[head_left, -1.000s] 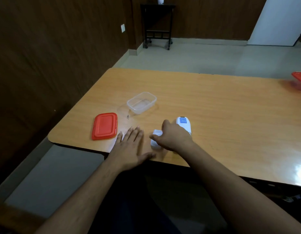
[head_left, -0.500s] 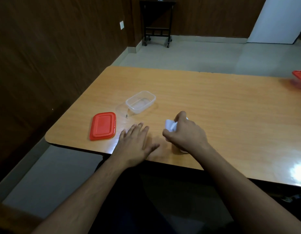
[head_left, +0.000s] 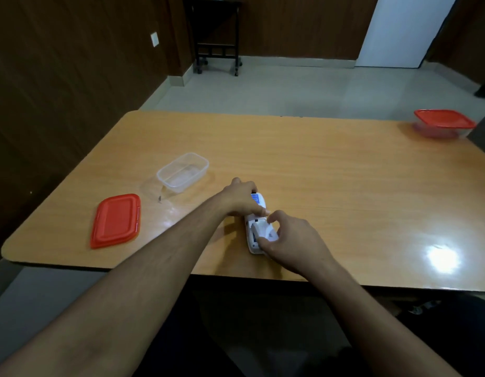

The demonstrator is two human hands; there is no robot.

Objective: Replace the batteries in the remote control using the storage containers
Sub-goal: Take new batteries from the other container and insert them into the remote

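Observation:
A white remote control (head_left: 256, 205) lies face down on the wooden table (head_left: 331, 180), its far end bearing a blue label. My left hand (head_left: 240, 198) presses on the remote's far part and holds it. My right hand (head_left: 290, 239) pinches the white battery cover (head_left: 265, 231) over the remote's near end, tilted above the dark battery bay. No batteries are visible. An open clear storage container (head_left: 182, 171) stands to the left, and its red lid (head_left: 116, 220) lies flat nearer the left front edge.
A second clear container with a red lid (head_left: 444, 123) sits closed at the table's far right corner. The table's front edge runs close to my body. A dark metal stand (head_left: 216, 36) is against the back wall, beyond the tiled floor.
My left hand left the table surface and moved right onto the remote's far end. My right hand carried the white cover from beside the remote to over its near end.

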